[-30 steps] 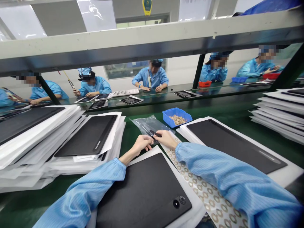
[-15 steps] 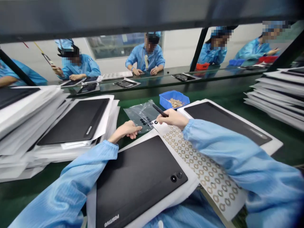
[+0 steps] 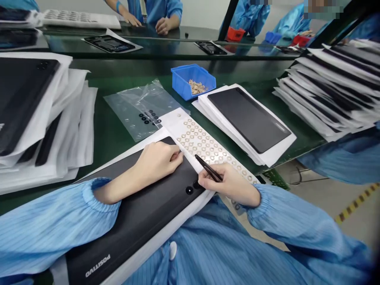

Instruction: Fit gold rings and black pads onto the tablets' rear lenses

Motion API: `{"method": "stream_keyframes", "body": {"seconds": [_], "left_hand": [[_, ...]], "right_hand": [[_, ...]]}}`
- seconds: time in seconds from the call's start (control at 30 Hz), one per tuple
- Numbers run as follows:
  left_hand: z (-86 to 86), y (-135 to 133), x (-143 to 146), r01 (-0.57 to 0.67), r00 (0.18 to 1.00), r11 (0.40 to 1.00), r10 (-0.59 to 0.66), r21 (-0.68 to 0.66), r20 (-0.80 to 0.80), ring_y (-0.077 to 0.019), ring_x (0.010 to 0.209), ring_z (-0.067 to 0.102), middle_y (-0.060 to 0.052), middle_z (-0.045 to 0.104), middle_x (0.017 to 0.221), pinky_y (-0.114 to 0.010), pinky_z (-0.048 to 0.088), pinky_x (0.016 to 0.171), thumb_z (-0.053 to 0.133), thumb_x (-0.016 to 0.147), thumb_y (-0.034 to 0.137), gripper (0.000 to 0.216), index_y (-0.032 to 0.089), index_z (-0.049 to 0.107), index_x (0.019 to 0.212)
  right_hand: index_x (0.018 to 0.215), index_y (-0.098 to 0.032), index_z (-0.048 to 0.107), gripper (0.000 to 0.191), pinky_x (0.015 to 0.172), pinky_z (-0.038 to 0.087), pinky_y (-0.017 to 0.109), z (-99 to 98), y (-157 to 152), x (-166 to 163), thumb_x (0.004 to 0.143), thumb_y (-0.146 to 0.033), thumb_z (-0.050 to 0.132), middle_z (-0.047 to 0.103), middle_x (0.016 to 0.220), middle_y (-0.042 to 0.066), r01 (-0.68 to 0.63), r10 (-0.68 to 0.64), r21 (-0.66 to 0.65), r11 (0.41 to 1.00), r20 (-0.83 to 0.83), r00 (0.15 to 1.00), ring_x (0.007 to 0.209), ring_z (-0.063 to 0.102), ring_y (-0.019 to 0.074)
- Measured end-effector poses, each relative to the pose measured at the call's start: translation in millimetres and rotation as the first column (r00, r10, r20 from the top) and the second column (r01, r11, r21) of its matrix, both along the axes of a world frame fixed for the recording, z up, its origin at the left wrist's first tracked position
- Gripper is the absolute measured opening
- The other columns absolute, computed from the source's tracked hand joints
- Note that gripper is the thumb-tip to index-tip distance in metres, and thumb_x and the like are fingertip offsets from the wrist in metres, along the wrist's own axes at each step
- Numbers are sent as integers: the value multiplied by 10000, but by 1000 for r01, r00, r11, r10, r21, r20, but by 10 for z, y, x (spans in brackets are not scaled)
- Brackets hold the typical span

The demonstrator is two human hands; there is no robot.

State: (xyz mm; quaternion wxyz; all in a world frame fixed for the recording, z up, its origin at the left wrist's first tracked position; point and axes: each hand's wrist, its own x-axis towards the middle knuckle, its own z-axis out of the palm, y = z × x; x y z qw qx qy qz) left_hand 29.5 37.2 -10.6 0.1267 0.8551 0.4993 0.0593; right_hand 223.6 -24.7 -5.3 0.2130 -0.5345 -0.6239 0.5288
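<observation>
My left hand rests on a black tablet near its far edge. Its fingers are curled in and nothing shows between thumb and forefinger; the palm side is hidden. In my right hand are slim black tweezers, gripped beside the tablet's camera corner, with their lower end hidden by the fingers. A round black lens spot shows there, and a second one is partly behind the fingertips. The tablet lies face down on a white foam sleeve. Beyond it lies a white sheet of ring stickers.
A clear bag with several black rings lies beyond my left hand. Behind it stands a blue bin of small tan rings. Another tablet rests at right. Sleeved tablet stacks flank both sides. Co-workers sit across the bench.
Both hands have come back from the clear bag to the tablet, my right hand with the tweezers reaching its camera corner. The view has tilted down and turned right.
</observation>
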Motion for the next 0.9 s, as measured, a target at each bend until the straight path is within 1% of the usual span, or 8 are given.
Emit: {"method": "stream_keyframes", "body": {"seconds": [0.13, 0.27, 0.37, 0.53, 0.67, 0.77, 0.83, 0.9], "left_hand": [[-24, 7, -14, -30, 999, 1000, 30, 0, -42, -158, 575, 497, -23, 506, 557, -246, 178, 562, 400, 866, 371, 359, 170, 524, 595], [-28, 2, -19, -20, 999, 999, 21, 34, -43, -149, 551, 491, -19, 500, 541, -248, 168, 544, 402, 866, 371, 361, 169, 522, 593], [-38, -4, -21, -8, 1000, 997, 10, 75, -23, -140, 521, 484, -14, 484, 511, -251, 160, 524, 412, 857, 367, 362, 167, 499, 568], [-13, -11, -37, 62, 997, 992, -65, 108, 32, -143, 497, 482, -23, 508, 508, -255, 162, 503, 366, 868, 354, 387, 161, 488, 555], [-17, -4, -46, 81, 995, 987, -88, 139, 48, -140, 489, 480, -26, 521, 509, -257, 167, 495, 380, 861, 329, 365, 159, 491, 558], [-26, -3, -54, 107, 989, 985, -120, 139, 88, -128, 478, 458, -17, 519, 509, -249, 184, 493, 399, 853, 307, 343, 159, 480, 555], [-20, -7, -62, 168, 970, 981, -182, 99, 163, -111, 472, 437, -1, 511, 512, -237, 213, 493, 427, 836, 280, 303, 157, 485, 566], [-3, -14, -71, 273, 923, 961, -276, 48, 269, -94, 483, 428, 14, 508, 533, -221, 254, 502, 459, 812, 236, 235, 153, 504, 597]], "right_hand": [[634, -162, 572, 118, 467, 308, 211, -9, 14, -36, 668, -272, 595, 432, 540, -37, 51, -52, -38, 998, -23, 998, 488, 354, 73], [649, -158, 588, 70, 481, 322, 208, -25, 8, -33, 656, -227, 590, 468, 554, -33, 66, -67, -33, 997, -18, 998, 500, 383, 75], [655, -155, 584, 46, 486, 323, 203, -23, 8, -24, 665, -200, 577, 474, 558, -34, 51, -51, -27, 998, -4, 999, 505, 394, 75], [674, -148, 565, 36, 506, 330, 196, 46, 8, -32, 700, -166, 548, 466, 571, -39, -11, 13, -23, 1000, 61, 998, 527, 406, 73], [681, -152, 556, 66, 536, 357, 205, 88, -10, -57, 735, -186, 538, 479, 586, -33, -49, 39, 64, 997, 149, 988, 560, 448, 87], [600, -163, 478, 164, 503, 317, 215, 95, -24, -71, 745, -198, 546, 434, 540, -44, -79, 21, 204, 976, 272, 962, 521, 411, 83], [553, -168, 423, 232, 480, 281, 218, 91, -28, -72, 737, -191, 563, 386, 510, -53, -88, 2, 263, 961, 313, 950, 496, 370, 75], [563, -161, 466, 208, 479, 292, 214, 78, -36, -62, 731, -185, 587, 414, 518, -50, -67, -2, 246, 967, 270, 963, 502, 385, 75]]}}
